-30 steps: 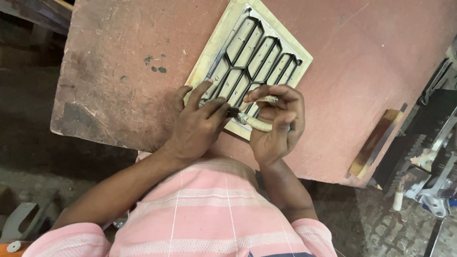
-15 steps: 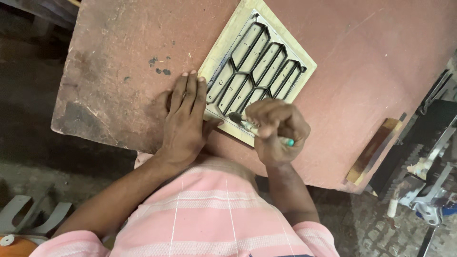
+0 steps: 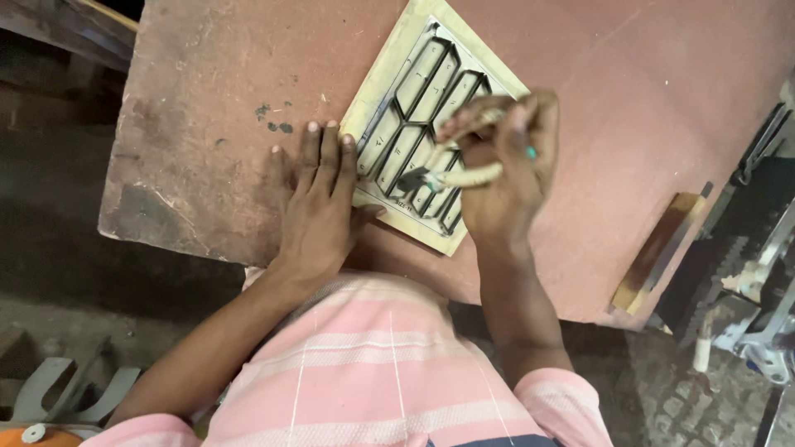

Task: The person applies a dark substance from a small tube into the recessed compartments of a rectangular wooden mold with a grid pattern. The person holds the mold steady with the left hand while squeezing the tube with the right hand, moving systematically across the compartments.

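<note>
Cream panel (image 3: 431, 132) w/ dark slot cutouts lies flat on reddish table (image 3: 629, 91), looks stiff, light, prob. best held by outer rim; L hand (image 3: 319, 203) spread flat, pinning near edge; R hand (image 3: 501, 170) fisted on small pale-handled tool (image 3: 464, 176), tip on slots.

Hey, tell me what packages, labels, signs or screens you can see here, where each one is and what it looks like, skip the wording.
Small marking: near edge of the cream square mould plate with dark elongated cells, between the left hand and the right hand; a short dark line of tiny characters.
Packages, signs, screens: none in view.
</note>
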